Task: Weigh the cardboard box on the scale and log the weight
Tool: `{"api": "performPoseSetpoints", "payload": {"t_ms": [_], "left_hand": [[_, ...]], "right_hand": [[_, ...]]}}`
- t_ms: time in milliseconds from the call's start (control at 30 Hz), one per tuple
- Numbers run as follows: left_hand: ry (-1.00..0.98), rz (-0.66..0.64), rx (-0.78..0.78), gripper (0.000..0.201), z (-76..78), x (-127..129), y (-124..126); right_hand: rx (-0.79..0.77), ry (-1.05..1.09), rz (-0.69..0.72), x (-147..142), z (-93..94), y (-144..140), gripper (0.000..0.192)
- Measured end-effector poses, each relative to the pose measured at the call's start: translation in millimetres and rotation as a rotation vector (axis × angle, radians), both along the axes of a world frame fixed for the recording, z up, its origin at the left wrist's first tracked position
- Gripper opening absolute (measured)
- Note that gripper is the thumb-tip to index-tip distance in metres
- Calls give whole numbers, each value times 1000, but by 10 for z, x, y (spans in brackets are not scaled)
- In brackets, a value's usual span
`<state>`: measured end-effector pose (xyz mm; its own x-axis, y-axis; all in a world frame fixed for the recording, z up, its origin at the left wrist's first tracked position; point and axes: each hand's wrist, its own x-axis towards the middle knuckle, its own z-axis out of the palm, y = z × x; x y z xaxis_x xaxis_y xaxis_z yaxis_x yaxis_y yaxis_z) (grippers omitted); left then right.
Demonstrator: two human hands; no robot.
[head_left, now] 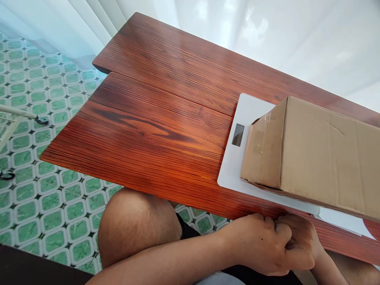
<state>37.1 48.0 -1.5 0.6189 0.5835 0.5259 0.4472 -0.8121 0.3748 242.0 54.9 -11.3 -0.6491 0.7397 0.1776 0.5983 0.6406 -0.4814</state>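
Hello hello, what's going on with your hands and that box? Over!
Left hand and right hand clasped together at table edge, holding nothing. Cardboard box sits on white scale. Nothing between.

Table (154, 118): left and centre of top bare wood, free passage from near edge to far edge w/o obstruction. Right side blocked by cardboard box (320, 158) lying on white scale (237, 158); box covers most of scale, only left strip w/ display exposed. Narrow strip of wood btwn scale and near edge, partly occupied by left hand (261, 245) and right hand (303, 241), clasped together.
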Motion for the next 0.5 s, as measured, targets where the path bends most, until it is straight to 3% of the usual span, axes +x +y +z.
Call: {"api": "performPoseSetpoints", "payload": {"t_ms": [100,267,500], "left_hand": [[79,-84,-57,31,33,-4,29],[195,-174,-115,34,59,-15,52],[171,-159,-101,30,23,-20,29]], "right_hand": [[85,-41,177,-31,39,42,19],[111,-28,134,-98,88,69,24],[123,-15,167,-101,80,67,24]]}}
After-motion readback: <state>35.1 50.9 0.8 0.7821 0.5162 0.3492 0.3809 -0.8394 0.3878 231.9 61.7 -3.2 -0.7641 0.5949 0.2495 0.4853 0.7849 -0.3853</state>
